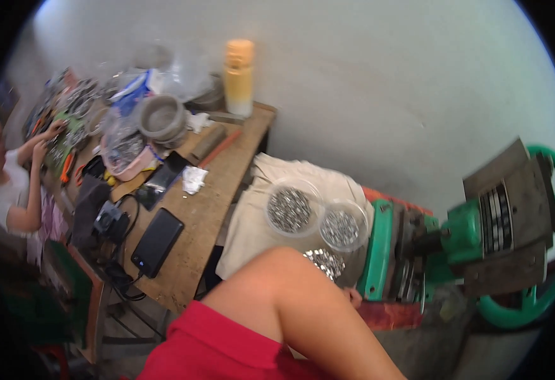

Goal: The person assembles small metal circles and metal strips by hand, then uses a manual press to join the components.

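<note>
My bent left arm (290,285), bare below a red sleeve, fills the lower middle; its forearm runs out at the lower edge, so my left hand is out of sight. Just past that arm show a few fingertips of my right hand (352,297), beside the green hand press (375,253); the rest of it is hidden. Near these fingertips lies a loose pile of small shiny metal parts (325,263), partly covered by my arm. Behind the pile stand two clear round tubs, a larger one (289,209) and a smaller one (341,227), both holding small metal parts.
Beige cloth (246,231) lies under the tubs. On the wooden table (195,221) at left are a black power bank (157,242) with a cable, stacked grey bowls (162,118) and a yellow-topped bottle (239,79). A co-worker (18,190) handles things at the far left.
</note>
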Available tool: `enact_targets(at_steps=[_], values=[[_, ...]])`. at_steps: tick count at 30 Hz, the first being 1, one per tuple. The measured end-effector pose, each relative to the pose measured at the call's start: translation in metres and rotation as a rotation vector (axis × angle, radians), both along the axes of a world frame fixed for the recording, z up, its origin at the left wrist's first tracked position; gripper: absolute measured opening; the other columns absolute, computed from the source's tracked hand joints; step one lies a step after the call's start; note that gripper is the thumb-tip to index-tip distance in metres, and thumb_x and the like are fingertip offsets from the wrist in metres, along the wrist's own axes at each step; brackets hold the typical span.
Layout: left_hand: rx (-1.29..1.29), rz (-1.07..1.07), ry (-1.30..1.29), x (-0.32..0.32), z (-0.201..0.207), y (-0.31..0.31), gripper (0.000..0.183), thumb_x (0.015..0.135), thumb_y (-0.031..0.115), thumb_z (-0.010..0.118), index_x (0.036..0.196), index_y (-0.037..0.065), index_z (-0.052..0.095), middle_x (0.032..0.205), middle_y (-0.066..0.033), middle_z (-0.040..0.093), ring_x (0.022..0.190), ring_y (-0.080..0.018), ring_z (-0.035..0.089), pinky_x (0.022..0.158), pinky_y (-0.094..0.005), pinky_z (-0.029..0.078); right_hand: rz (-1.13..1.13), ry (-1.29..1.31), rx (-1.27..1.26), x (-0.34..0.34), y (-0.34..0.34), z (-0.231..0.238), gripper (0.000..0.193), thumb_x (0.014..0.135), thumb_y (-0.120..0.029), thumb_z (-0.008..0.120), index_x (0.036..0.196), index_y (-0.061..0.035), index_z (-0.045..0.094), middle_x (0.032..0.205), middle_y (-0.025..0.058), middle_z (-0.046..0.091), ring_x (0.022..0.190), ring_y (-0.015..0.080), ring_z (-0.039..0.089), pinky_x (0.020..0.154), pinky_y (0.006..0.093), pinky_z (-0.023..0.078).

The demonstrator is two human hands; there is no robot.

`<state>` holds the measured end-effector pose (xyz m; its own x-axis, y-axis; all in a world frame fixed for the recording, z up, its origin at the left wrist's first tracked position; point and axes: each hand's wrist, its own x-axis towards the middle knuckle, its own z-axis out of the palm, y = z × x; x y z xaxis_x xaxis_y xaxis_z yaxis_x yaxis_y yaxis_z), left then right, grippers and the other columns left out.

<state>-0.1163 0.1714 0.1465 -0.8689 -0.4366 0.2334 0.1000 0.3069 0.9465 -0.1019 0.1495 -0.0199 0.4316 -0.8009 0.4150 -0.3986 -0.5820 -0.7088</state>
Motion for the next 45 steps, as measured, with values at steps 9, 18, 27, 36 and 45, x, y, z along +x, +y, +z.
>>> enact_targets(at_steps=[9,18,27,36,45], values=[[0.091,-0.291,0.061,0.067,0.028,0.008,0.028,0.098,0.014,0.056,0.121,0.0,0.061,0.115,-0.0206,0.06,0.104,-0.0365,0.059,0.088,-0.0408,0.049,0.148,0.253,-0.171,0.002,-0.013,-0.005,0.032,0.069,-0.017,0.085,0.1,-0.0166,0.076,0.101,0.0008,0.063,0.106,0.0308,0.047,0.095,0.0429,0.037],[0.07,-0.299,0.095,0.06,0.033,0.03,0.028,0.098,0.015,0.056,0.121,0.0,0.061,0.114,-0.0208,0.06,0.104,-0.0368,0.059,0.087,-0.041,0.05,0.156,0.258,-0.154,-0.002,-0.005,0.0,0.03,0.073,-0.02,0.083,0.101,-0.0179,0.076,0.103,-0.0019,0.064,0.109,0.0285,0.047,0.095,0.0398,0.035],[0.013,-0.269,0.098,0.094,0.021,0.065,0.028,0.097,0.015,0.056,0.121,0.0,0.062,0.113,-0.021,0.06,0.103,-0.0372,0.06,0.087,-0.0412,0.05,0.161,0.202,-0.162,-0.006,-0.008,0.002,0.031,0.072,-0.016,0.083,0.102,-0.0161,0.076,0.101,0.0009,0.064,0.106,0.0282,0.048,0.094,0.0397,0.037],[0.04,-0.216,0.229,0.228,0.017,0.046,0.032,0.099,0.011,0.053,0.128,0.0,0.058,0.121,-0.0207,0.059,0.11,-0.0356,0.058,0.091,-0.039,0.048,0.057,0.112,-0.222,-0.006,-0.057,0.049,0.026,0.075,-0.005,0.08,0.1,-0.0069,0.074,0.09,0.0085,0.066,0.079,0.0259,0.064,0.069,0.0362,0.051],[0.181,0.182,0.334,0.283,-0.031,0.079,0.037,0.094,0.009,0.066,0.129,-0.002,0.062,0.123,-0.0184,0.063,0.107,-0.0305,0.064,0.089,-0.0378,0.052,0.048,0.176,-0.252,0.035,-0.122,0.075,0.016,0.08,-0.002,0.075,0.096,-0.0051,0.073,0.084,0.0112,0.067,0.075,0.0287,0.066,0.065,0.037,0.053]])
